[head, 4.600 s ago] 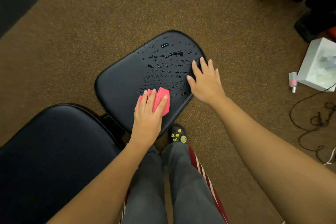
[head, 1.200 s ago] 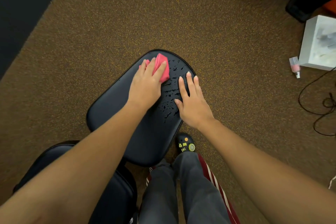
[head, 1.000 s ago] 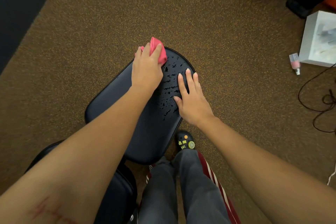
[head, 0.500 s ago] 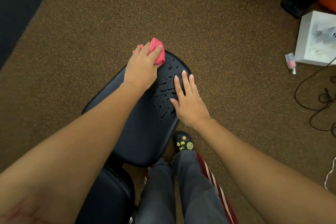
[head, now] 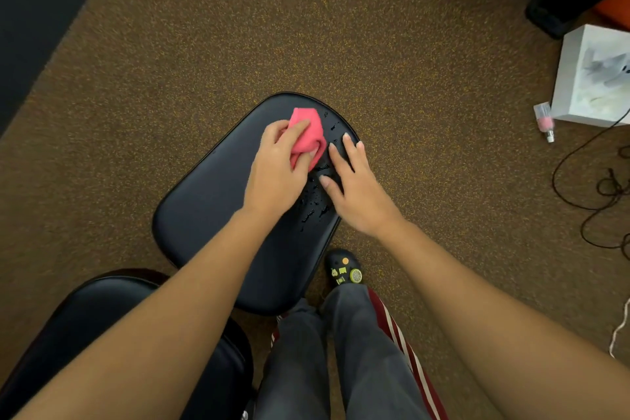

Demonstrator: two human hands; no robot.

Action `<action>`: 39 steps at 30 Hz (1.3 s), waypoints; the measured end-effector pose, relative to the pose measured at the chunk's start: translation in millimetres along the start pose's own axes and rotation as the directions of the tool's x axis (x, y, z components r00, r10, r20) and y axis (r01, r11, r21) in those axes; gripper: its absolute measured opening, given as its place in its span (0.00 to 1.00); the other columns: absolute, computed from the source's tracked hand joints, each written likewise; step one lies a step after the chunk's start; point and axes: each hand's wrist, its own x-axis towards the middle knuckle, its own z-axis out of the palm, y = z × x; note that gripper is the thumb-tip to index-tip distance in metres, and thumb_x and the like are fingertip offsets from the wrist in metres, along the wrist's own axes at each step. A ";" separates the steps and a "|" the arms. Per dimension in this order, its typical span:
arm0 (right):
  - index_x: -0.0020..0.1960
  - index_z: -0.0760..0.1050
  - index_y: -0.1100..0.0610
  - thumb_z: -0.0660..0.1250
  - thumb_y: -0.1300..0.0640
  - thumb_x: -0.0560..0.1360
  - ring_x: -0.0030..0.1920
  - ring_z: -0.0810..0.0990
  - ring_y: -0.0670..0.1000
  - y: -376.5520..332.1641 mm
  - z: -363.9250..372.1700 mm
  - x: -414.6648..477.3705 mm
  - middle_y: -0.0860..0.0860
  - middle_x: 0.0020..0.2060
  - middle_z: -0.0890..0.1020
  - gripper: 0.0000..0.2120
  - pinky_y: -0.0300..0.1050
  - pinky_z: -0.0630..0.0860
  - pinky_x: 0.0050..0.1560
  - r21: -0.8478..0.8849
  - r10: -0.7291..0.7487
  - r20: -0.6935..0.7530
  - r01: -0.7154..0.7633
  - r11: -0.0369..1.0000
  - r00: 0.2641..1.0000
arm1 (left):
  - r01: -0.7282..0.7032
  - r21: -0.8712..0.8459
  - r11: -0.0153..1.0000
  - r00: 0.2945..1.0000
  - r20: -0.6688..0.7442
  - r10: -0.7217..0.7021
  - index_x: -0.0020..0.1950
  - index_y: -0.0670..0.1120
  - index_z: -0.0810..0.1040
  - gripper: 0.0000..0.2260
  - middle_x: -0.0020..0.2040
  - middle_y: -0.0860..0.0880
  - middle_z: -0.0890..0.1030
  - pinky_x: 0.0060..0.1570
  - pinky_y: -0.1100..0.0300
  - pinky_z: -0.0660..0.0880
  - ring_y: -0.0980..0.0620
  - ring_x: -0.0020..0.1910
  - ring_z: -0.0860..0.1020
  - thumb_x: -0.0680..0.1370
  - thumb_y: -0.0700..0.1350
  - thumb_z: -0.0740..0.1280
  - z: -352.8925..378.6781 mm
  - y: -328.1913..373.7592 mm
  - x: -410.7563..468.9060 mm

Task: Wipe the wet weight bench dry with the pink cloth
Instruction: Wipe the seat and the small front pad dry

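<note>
Wiping was in hand. The left hand (head: 278, 174) pressed the bunched pink cloth (head: 306, 136) onto the far end of the weight bench (head: 211, 201), its fingers (head: 300, 128) curled over the cloth and holding it. The right hand (head: 354, 191) lay flat on the pad's right edge just beside the cloth, fingers spread and holding nothing, apparently steadying the bench. Water droplets (head: 315, 206) remained on the strip between and below the two hands; the left portion of the pad appeared dry. In my judgement the next pass calls for drawing the cloth back over that wet strip, with the right hand lifted clear.
</note>
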 end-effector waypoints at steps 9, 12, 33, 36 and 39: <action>0.65 0.71 0.54 0.65 0.42 0.71 0.57 0.75 0.35 -55.4 3.5 -19.0 0.41 0.57 0.77 0.27 0.33 0.69 0.62 0.821 0.218 -0.234 0.073 0.566 0.947 | 0.448 -0.674 0.587 0.868 0.172 -0.466 0.52 0.49 0.78 0.12 0.56 0.43 0.78 0.61 0.46 0.72 0.49 0.57 0.76 0.74 0.52 0.60 3.7 43.0 -41.5; 0.57 0.76 0.53 0.71 0.54 0.73 0.54 0.78 0.43 -48.3 -5.0 -2.5 0.47 0.52 0.80 0.14 0.42 0.72 0.62 0.811 0.256 -0.273 0.079 0.580 0.927 | 0.449 -0.750 0.487 0.887 0.310 -0.341 0.55 0.51 0.80 0.16 0.60 0.44 0.79 0.62 0.52 0.72 0.49 0.60 0.77 0.74 0.47 0.56 -13.1 30.4 -41.6; 0.74 0.61 0.56 0.61 0.55 0.79 0.74 0.54 0.61 -8.1 16.0 22.8 0.57 0.74 0.59 0.24 0.61 0.58 0.72 -0.314 -0.230 -0.194 0.162 0.935 0.954 | 0.442 0.491 0.751 0.770 0.221 -0.598 0.77 0.44 0.38 0.51 0.77 0.42 0.43 0.70 0.38 0.49 0.35 0.75 0.45 0.70 0.53 0.73 -70.0 -77.2 -38.9; 0.74 0.60 0.54 0.58 0.55 0.80 0.75 0.50 0.63 -9.7 12.2 35.7 0.57 0.75 0.55 0.24 0.60 0.52 0.74 -0.283 -0.195 -0.187 0.138 0.949 0.963 | 0.436 0.497 0.751 0.775 0.217 -0.593 0.77 0.44 0.38 0.51 0.77 0.41 0.42 0.70 0.37 0.49 0.34 0.75 0.45 0.70 0.53 0.73 -69.1 -78.0 -39.5; 0.75 0.59 0.56 0.58 0.57 0.80 0.75 0.47 0.65 -21.0 17.8 41.4 0.60 0.75 0.53 0.24 0.57 0.45 0.75 -0.263 -0.180 -0.221 0.119 0.957 0.959 | 0.435 0.498 0.750 0.777 0.214 -0.592 0.76 0.44 0.38 0.51 0.77 0.41 0.42 0.70 0.37 0.49 0.34 0.75 0.45 0.70 0.53 0.73 -67.9 -78.9 -38.8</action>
